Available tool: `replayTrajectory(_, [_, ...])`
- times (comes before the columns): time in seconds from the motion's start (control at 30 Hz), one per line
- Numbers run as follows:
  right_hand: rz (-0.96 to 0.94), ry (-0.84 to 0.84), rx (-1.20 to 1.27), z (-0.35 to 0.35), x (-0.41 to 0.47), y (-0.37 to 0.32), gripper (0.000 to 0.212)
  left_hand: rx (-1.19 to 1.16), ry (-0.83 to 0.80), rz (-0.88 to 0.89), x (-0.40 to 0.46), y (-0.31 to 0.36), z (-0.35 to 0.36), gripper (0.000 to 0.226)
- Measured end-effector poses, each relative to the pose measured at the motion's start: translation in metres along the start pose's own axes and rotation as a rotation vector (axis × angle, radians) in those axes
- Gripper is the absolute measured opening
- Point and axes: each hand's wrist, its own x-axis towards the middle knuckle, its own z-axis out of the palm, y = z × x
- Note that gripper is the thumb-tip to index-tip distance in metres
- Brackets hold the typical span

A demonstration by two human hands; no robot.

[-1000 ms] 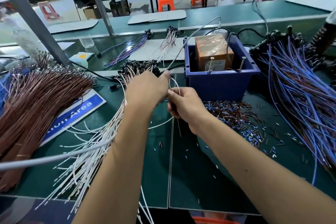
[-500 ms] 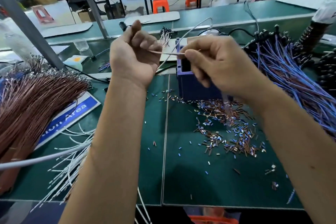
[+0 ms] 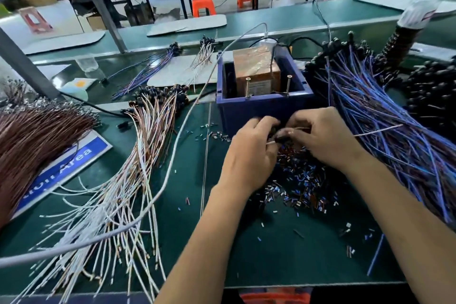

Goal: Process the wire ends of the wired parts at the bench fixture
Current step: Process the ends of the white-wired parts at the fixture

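Both hands meet low in front of the blue bin, just above the green bench mat. L hand has fingers curled in, pinching one end of a thin pale wire w/ a small dark part at the fingertips. R hand also curls around that same piece from the other side; thumbs nearly touching. The wire runs out to the right from between the hands, over the blue/purple wire bundle. Motion blur at the fingertips, so exact grip on the dark part is hard to read; it looks like both hands pinch it.

Inside the bin sits a brown block fixture wrapped in clear film, w/ two upright screws at the front rim. Under and to the right of the hands lies a scatter of cut insulation bits, blue and brown. To the left, a fan of white/brown wired parts w/ black heads pointing to the back. Far left a thick sheaf of brown wires, partly over a blue-white sign. A grey cable arcs across the mat from lower left up toward the bin.
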Motion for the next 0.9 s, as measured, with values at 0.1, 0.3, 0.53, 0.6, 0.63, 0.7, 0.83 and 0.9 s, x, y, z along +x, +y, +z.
replayTrajectory(0.1, [0.062, -0.022, 0.164, 0.007, -0.002, 0.011, 0.024, -0.068, -0.028, -0.015, -0.003, -0.010, 0.009, 0.019])
replayTrajectory(0.3, [0.089, -0.067, 0.320, 0.008, -0.005, 0.018, 0.018, -0.284, 0.032, -0.163, -0.002, -0.021, 0.010, 0.019])
replayTrajectory(0.53, [0.063, -0.060, 0.411, 0.007, -0.011, 0.017, 0.002, -0.362, 0.018, -0.207, 0.000, -0.021, 0.009, 0.008])
replayTrajectory(0.6, [0.057, -0.026, 0.403, 0.008, -0.011, 0.017, 0.004, -0.370, 0.030, -0.161, -0.002, -0.021, 0.010, 0.016])
replayTrajectory(0.63, [0.050, -0.006, 0.387, 0.008, -0.011, 0.017, 0.004, -0.371, 0.025, -0.147, -0.002, -0.023, 0.012, 0.017])
replayTrajectory(0.7, [0.023, 0.033, 0.337, 0.007, -0.010, 0.018, 0.005, -0.354, 0.029, -0.148, -0.002, -0.025, 0.014, 0.017])
replayTrajectory(0.83, [0.019, 0.097, 0.269, 0.010, -0.009, 0.015, 0.008, -0.335, 0.041, -0.170, -0.002, -0.026, 0.015, 0.019])
replayTrajectory(0.9, [0.023, 0.185, 0.250, 0.008, -0.009, 0.015, 0.010, -0.335, 0.044, -0.195, -0.002, -0.026, 0.014, 0.020])
